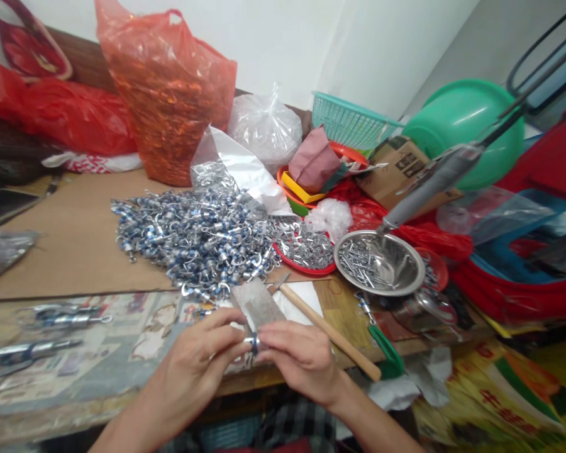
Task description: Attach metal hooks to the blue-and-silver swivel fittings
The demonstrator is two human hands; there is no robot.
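Head view: hands point(195, 355) point(304, 355) pinch rounded, probably metal fitting point(253, 342).

yellow sack point(504, 390) with a red letter G, a red character resembling 千 below it, the next character unclear, dark print on a box point(382, 170) and red lettering on a white bag point(99, 163), both illegible

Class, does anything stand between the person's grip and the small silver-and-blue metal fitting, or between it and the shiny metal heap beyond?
Nothing visible separates the left grip or right grip from the fitting; both touch it. Toward the silver-and-blue heap, a grey rectangular slab lies between, just past the fingers.
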